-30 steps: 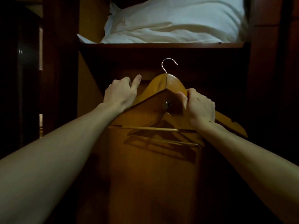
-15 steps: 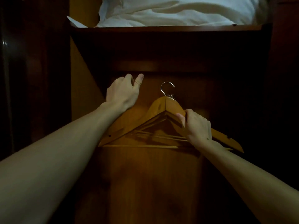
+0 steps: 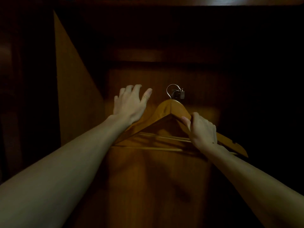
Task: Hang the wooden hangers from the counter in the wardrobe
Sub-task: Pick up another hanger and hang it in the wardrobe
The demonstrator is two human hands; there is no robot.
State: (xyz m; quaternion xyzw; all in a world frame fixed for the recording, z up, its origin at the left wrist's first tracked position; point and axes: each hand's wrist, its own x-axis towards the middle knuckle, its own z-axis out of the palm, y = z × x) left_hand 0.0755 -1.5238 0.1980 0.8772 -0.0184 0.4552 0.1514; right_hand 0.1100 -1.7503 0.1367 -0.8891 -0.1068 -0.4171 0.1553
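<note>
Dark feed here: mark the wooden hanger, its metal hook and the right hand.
wooden hanger (image 3: 166,111), head view, left shoulder near the peak
metal hook (image 3: 168,91), head view, left curve
right hand (image 3: 203,131), head view, back of hand

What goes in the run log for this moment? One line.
right hand: grips hanger | left hand: open, empty | hook: at wall fitting

I can't tell whether the metal hook (image 3: 171,91) sits over the small fitting (image 3: 180,94) behind it; perhaps it only overlaps. My left hand (image 3: 130,104) covers the wooden hanger (image 3: 172,109)'s left shoulder. Darkness swallows the wardrobe (image 3: 79,96)'s right side; the shelf (image 3: 181,1) is cropped.
</note>
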